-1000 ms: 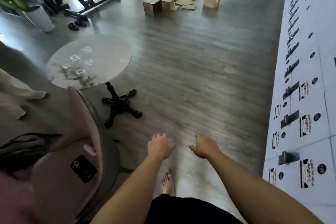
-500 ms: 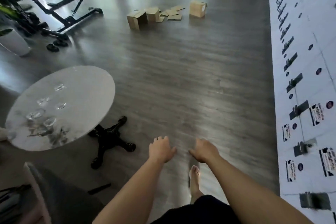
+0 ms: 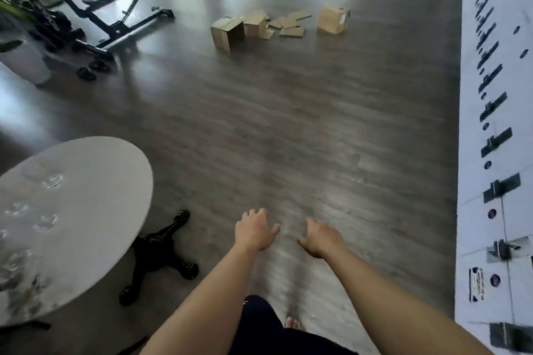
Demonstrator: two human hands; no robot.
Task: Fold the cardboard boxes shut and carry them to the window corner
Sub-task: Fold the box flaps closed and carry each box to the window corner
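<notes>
Nothing is held at this moment. Left of the fingers, a round white table (image 3: 72, 210) on a black star base (image 3: 161, 256) is passed close by; it should be given room as the walk is made. The left hand (image 3: 253, 230) is carried low in front with its fingers loosely curled and empty. Just to its right the right hand (image 3: 320, 236) is held the same way, relaxed and grasping nothing.

The cardboard boxes lie far ahead of the fingertips, across bare floor. An open-flapped box (image 3: 227, 33) is nearest on the left, a second box (image 3: 255, 24) is just beside it, flat cardboard pieces (image 3: 291, 27) are scattered next, and a closed-looking box (image 3: 331, 20) stands to the right, though blur makes its flaps hard to judge.

The approach is best finished before anything is reached for. The open-flapped box should probably be taken first, its flaps folded inward with both hands, then lifted from beneath.
</notes>
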